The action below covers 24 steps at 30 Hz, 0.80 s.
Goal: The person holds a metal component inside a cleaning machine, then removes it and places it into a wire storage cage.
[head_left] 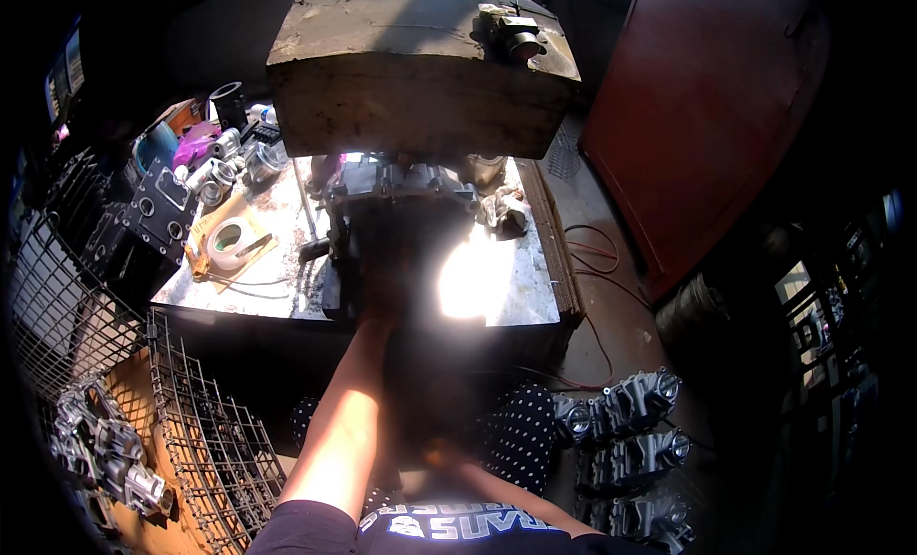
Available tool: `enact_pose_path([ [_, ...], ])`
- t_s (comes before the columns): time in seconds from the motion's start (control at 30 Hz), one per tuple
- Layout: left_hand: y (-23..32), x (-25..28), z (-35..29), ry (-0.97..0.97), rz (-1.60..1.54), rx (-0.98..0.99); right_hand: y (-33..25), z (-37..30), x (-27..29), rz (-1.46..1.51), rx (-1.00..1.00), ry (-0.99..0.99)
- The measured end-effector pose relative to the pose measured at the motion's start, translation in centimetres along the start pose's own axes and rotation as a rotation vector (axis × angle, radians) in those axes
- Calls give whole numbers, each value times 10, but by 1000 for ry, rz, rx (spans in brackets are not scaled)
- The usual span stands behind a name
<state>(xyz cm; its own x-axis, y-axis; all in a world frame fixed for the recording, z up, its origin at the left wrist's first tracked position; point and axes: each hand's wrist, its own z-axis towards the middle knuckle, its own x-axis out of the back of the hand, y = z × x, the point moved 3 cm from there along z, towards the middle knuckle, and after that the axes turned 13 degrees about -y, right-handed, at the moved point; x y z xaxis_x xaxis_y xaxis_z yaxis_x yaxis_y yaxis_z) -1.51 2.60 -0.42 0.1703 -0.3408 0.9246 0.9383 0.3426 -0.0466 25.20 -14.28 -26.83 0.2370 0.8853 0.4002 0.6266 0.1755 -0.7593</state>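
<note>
A grey metal casting (401,181) sits on the white-topped table (528,302), its lower part lost in dark haze. My left arm reaches forward to the casting's near side. The left hand (378,295) is dim there and its fingers cannot be made out. Close to my lap is my right hand (441,454), mostly covered by a dark smear, with a small orange spot beside it. What either hand holds is hidden. Left of the casting lies a hammer-like tool (313,249) with a dark head and long shaft.
A large wooden box (420,101) stands beyond the casting. Left on the table are a tape roll (229,242) and several metal parts. Wire mesh baskets (205,431) flank my left side. Castings (626,407) rest at lower right, near a reddish hose (604,340).
</note>
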Motion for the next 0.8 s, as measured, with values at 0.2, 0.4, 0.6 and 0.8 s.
enact_pose_path([
  [0.2,-3,0,4,150,-136,-37,-2,1,4,-79,-44,-50],
  [0.4,-2,4,5,202,-160,-50,3,3,3,-73,-66,-76],
  [0.6,-3,3,3,172,-144,-53,-4,-1,5,-81,-87,-87],
  [0.8,-3,4,4,198,-158,-53,-23,-12,15,-95,-122,-102],
])
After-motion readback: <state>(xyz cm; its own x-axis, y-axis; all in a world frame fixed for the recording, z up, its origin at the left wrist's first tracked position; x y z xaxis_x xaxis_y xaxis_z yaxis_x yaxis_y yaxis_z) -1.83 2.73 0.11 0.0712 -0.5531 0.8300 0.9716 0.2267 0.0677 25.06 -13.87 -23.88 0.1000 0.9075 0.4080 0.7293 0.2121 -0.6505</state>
